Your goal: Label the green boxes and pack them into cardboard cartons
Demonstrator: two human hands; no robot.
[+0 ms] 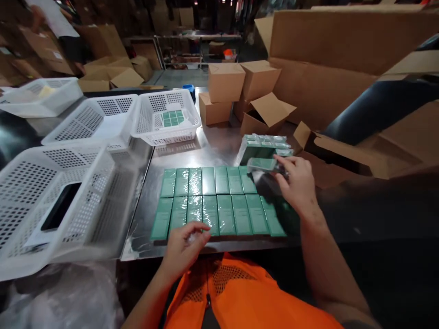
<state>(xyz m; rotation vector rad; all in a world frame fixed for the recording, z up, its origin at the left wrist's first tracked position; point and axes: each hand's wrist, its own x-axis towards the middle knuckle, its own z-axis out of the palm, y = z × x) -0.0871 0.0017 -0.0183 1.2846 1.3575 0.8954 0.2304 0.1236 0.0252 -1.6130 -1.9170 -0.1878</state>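
On a shiny metal table point(206, 151) two rows of green boxes point(219, 201), each wrapped in clear film, lie flat and side by side, edges touching. The left hand point(183, 249) rests at the near edge of the front row, its fingers curled together over the bottom of one of the boxes there; whether it pinches the film or only touches it cannot be told. The right hand point(297, 185) is at the far right end of the back row, fingers closed on a single wrapped box point(265, 164) held just above the table. Just behind that box stands a wrapped bundle point(264, 146) of the same green boxes. To the left, three white plastic baskets sit near the table: a large one point(51, 205) with a dark flat thing in it, an empty-looking one point(99, 119), and a smaller one point(168, 114) holding a few green boxes. Brown cardboard cartons point(240, 91) are stacked beyond the bundle. The person wears an orange vest point(240, 297).
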